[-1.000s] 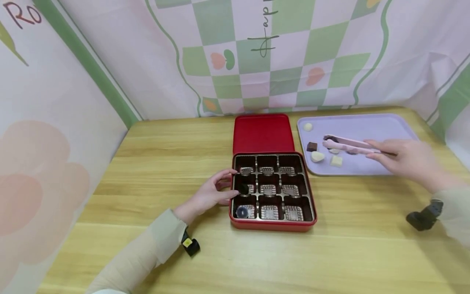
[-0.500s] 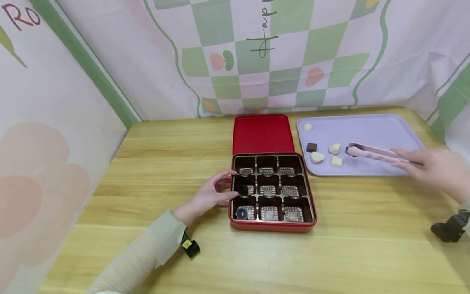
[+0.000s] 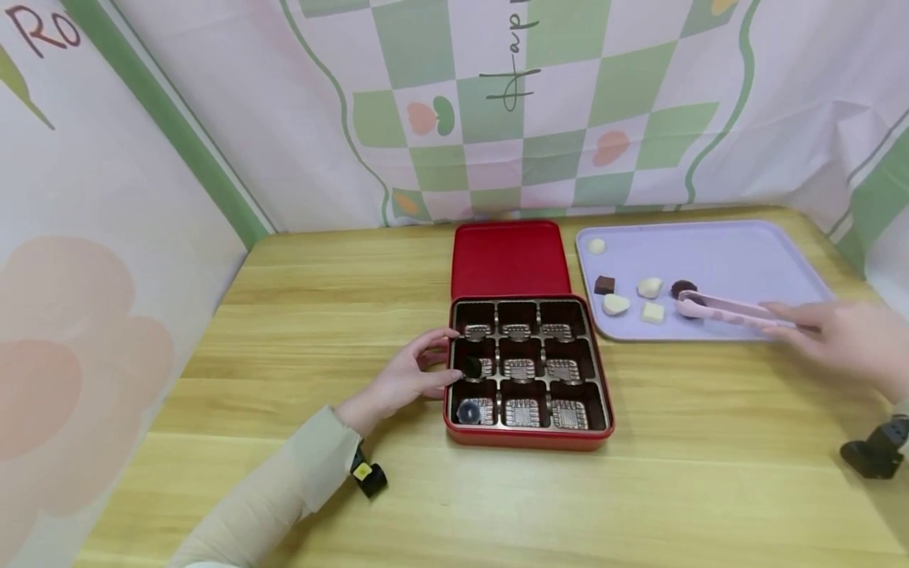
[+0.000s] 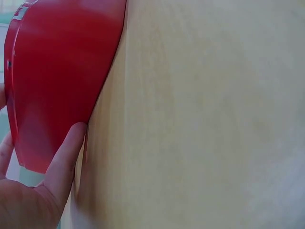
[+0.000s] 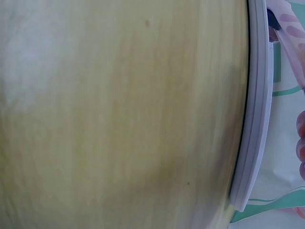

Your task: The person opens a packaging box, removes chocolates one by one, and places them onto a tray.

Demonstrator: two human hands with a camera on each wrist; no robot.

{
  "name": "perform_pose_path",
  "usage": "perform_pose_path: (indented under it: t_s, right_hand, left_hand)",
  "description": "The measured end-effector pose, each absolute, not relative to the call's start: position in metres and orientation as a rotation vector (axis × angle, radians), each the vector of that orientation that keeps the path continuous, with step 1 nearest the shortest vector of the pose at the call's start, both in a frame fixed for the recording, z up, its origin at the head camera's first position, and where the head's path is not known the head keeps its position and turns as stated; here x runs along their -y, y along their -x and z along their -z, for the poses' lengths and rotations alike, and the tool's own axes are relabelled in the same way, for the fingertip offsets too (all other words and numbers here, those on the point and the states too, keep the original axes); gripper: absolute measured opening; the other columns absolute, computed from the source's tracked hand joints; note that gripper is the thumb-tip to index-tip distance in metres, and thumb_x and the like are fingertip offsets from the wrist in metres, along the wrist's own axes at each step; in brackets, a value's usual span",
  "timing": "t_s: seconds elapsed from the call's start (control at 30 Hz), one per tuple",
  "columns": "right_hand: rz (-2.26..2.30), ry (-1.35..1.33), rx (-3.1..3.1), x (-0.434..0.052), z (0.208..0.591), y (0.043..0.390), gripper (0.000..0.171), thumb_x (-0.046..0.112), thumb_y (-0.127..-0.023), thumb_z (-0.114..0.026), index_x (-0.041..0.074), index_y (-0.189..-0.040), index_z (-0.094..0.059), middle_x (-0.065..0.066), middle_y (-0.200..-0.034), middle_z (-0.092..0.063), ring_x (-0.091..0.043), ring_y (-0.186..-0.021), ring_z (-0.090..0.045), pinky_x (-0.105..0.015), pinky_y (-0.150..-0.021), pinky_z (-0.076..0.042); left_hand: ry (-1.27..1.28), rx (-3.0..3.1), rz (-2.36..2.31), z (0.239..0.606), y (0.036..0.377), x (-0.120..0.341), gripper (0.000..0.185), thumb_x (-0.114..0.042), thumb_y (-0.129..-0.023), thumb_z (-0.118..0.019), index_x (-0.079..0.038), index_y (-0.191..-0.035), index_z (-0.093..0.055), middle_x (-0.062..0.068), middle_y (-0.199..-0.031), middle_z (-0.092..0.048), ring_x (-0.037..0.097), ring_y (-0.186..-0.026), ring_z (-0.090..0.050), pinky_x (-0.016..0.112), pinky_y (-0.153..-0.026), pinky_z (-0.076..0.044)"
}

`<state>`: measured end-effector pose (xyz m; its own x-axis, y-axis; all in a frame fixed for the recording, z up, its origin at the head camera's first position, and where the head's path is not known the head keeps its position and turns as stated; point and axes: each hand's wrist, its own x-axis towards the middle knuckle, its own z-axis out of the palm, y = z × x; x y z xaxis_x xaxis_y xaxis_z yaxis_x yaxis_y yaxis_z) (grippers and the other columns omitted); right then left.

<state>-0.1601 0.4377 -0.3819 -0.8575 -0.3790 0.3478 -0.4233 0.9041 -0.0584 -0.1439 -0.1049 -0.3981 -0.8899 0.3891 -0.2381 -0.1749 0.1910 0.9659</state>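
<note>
My left hand [image 3: 408,371] rests against the left side of the red tin [image 3: 529,439], fingertips at its rim; in the left wrist view one straight finger [image 4: 71,143] lies along the tin's wall. Brown compartments fill the tin. A dark piece [image 3: 471,366] sits in the middle-left one, a dark round piece [image 3: 469,410] in the front-left one. Over the lilac tray [image 3: 746,244], my right hand [image 3: 841,339] grips pink tongs [image 3: 735,312]. Their tips are at a dark round chocolate [image 3: 692,304], partly hidden, beside another dark round chocolate [image 3: 684,288].
Left on the tray lie a dark chocolate cube [image 3: 604,285], a pale square piece [image 3: 652,313] and several pale rounded pieces [image 3: 615,304]. The tin's red lid [image 3: 509,259] lies behind it. A patterned cloth [image 3: 554,102] hangs behind the wooden table [image 3: 341,300].
My right hand and the tongs have moved right across the tray, away from the pale pieces, then slightly nearer to me, down to the dark round chocolates. My left hand stays at the tin.
</note>
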Motion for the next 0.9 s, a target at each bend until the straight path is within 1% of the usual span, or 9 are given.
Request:
perform_pose_path:
  t_s: [0.17, 0.3, 0.37, 0.4, 0.5, 0.6, 0.73, 0.83, 0.9]
  right_hand:
    - [-0.184, -0.584, 2.744, -0.436, 0.382, 0.16, 0.045, 0.033, -0.074, -0.078, -0.001, -0.102, -0.071, -0.02, -0.065, -0.064, -0.019, -0.044, -0.045, -0.048, -0.044, -0.044]
    - [-0.184, -0.574, 2.76, -0.435, 0.381, 0.161, 0.047, 0.033, -0.076, -0.077, -0.004, -0.103, -0.069, -0.024, -0.073, -0.066, -0.023, -0.045, -0.048, -0.048, -0.044, -0.045]
    - [-0.187, -0.576, 2.759, -0.434, 0.38, 0.161, 0.046, 0.031, -0.077, -0.075, -0.005, -0.104, -0.068, -0.021, -0.07, -0.065, -0.022, -0.046, -0.047, -0.045, -0.043, -0.043]
    - [-0.186, -0.581, 2.751, -0.433, 0.379, 0.162, 0.045, 0.031, -0.078, -0.075, -0.005, -0.105, -0.068, -0.017, -0.066, -0.062, -0.019, -0.046, -0.044, -0.041, -0.041, -0.041]
    - [-0.194, -0.6, 2.715, -0.43, 0.378, 0.162, 0.043, 0.03, -0.08, -0.073, -0.005, -0.105, -0.068, -0.002, -0.056, -0.048, -0.009, -0.046, -0.034, -0.029, -0.039, -0.032]
    - [-0.198, -0.615, 2.675, -0.425, 0.375, 0.163, 0.042, 0.031, -0.081, -0.072, -0.004, -0.105, -0.069, 0.006, -0.055, -0.039, -0.004, -0.046, -0.027, -0.024, -0.04, -0.025]
    - [-0.2, -0.62, 2.655, -0.415, 0.37, 0.163, 0.043, 0.034, -0.081, -0.071, -0.002, -0.104, -0.07, 0.004, -0.058, -0.048, -0.004, -0.047, -0.03, -0.026, -0.039, -0.028]
    - [-0.21, -0.636, 2.652, -0.406, 0.366, 0.163, 0.043, 0.033, -0.08, -0.073, -0.002, -0.104, -0.07, 0.001, -0.062, -0.056, -0.004, -0.048, -0.034, -0.027, -0.039, -0.03]
    - [-0.225, -0.65, 2.653, -0.4, 0.365, 0.163, 0.043, 0.032, -0.078, -0.074, -0.002, -0.105, -0.07, -0.001, -0.063, -0.058, -0.003, -0.049, -0.035, -0.026, -0.039, -0.031]
  left_hand:
    - [-0.191, -2.033, -1.747, 0.399, 0.143, 0.105, 0.059, -0.003, -0.085, -0.067, -0.016, -0.138, -0.045, 0.016, -0.14, -0.04, 0.032, -0.125, -0.043, 0.035, -0.074, -0.06]
    - [-0.189, -2.031, -1.755, 0.4, 0.143, 0.105, 0.059, -0.002, -0.085, -0.067, -0.016, -0.138, -0.045, 0.016, -0.14, -0.041, 0.032, -0.125, -0.044, 0.035, -0.073, -0.06]
    - [-0.187, -2.029, -1.759, 0.4, 0.143, 0.106, 0.059, -0.002, -0.085, -0.067, -0.016, -0.138, -0.045, 0.016, -0.139, -0.041, 0.032, -0.124, -0.044, 0.035, -0.073, -0.06]
    - [-0.187, -2.03, -1.76, 0.401, 0.143, 0.106, 0.059, -0.002, -0.085, -0.067, -0.016, -0.138, -0.045, 0.016, -0.139, -0.041, 0.032, -0.124, -0.044, 0.035, -0.073, -0.06]
    - [-0.189, -2.025, -1.765, 0.401, 0.143, 0.105, 0.059, -0.002, -0.085, -0.067, -0.016, -0.138, -0.045, 0.016, -0.139, -0.042, 0.032, -0.125, -0.044, 0.036, -0.074, -0.06]
    - [-0.189, -2.014, -1.768, 0.401, 0.143, 0.105, 0.06, -0.002, -0.085, -0.067, -0.016, -0.139, -0.045, 0.017, -0.139, -0.042, 0.032, -0.125, -0.044, 0.036, -0.074, -0.06]
    - [-0.188, -2.018, -1.765, 0.4, 0.142, 0.106, 0.06, -0.002, -0.085, -0.068, -0.016, -0.139, -0.045, 0.016, -0.139, -0.041, 0.032, -0.126, -0.044, 0.036, -0.075, -0.06]
    - [-0.194, -2.028, -1.761, 0.399, 0.143, 0.105, 0.061, -0.003, -0.084, -0.068, -0.017, -0.139, -0.045, 0.016, -0.14, -0.041, 0.032, -0.126, -0.043, 0.036, -0.075, -0.06]
    - [-0.199, -2.031, -1.759, 0.398, 0.143, 0.105, 0.061, -0.003, -0.084, -0.068, -0.017, -0.139, -0.045, 0.016, -0.14, -0.041, 0.032, -0.127, -0.043, 0.036, -0.075, -0.06]
